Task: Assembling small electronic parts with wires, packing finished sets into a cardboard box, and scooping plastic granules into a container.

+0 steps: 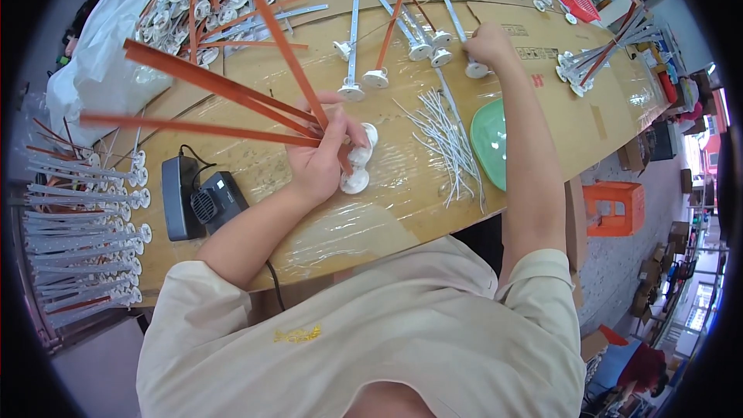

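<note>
My left hand [319,156] is closed round several orange-brown strips [209,81], which fan out up and to the left. Their round white bases [356,179] stick out by the palm, on the right side of the hand. My right arm reaches to the far side of the table. There, the fingers of my right hand [489,43] are closed at the lower end of a pale strip [449,6] with a round white base [477,70]. The fingertips are partly hidden. More pale and orange-brown strips with white bases [351,93] lie left of that hand.
Loose white ties [445,143] lie beside a green tray [487,139]. A black device [219,200] with a cable stands left. Strips pile up at the far left [220,11] and left edge [81,240]. A bundle [580,70] lies right. An orange stool [619,207] stands beyond the table.
</note>
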Demonstrator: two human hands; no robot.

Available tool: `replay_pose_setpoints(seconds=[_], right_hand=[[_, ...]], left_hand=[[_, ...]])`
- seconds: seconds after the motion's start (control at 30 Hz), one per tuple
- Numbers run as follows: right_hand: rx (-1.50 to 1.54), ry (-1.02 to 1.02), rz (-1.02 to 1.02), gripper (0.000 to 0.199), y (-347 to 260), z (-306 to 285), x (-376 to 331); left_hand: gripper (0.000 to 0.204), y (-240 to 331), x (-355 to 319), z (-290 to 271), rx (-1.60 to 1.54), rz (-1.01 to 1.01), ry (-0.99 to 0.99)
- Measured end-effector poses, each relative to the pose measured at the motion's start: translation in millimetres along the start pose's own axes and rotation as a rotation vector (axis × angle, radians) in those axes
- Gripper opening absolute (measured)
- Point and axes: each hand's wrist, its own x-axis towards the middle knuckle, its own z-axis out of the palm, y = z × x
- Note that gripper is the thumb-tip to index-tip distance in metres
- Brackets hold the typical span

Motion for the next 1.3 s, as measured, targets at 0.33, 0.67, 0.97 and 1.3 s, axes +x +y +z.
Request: replay_pose_setpoints(seconds=[0.33, 0.67, 0.97, 1.3], right_hand=[[1.036, -0.127, 0.252, 0.012, -7.7, -28.2, 4.9], [0.294, -0.017, -0.6, 0.025, -108.5, -22.2, -194.4], [0.599, 0.028, -0.203, 0.04, -67.7, -58.7, -84.4], [0.091, 0.091, 0.043, 0.062, -110.0, -20.1, 17.9]], left_hand=[[0.015, 0.2, 4.9, -9.7, 0.096, -0.038, -0.008], [0.027, 5.8, 4.8, -18.5, 0.051, 0.01, -0.069], [0.03, 7.4, 7.5, -14.1, 0.028, -0.168, 0.201], [0.034, 7.1, 5.2, -16.4, 0.145, -0.133, 0.122]])
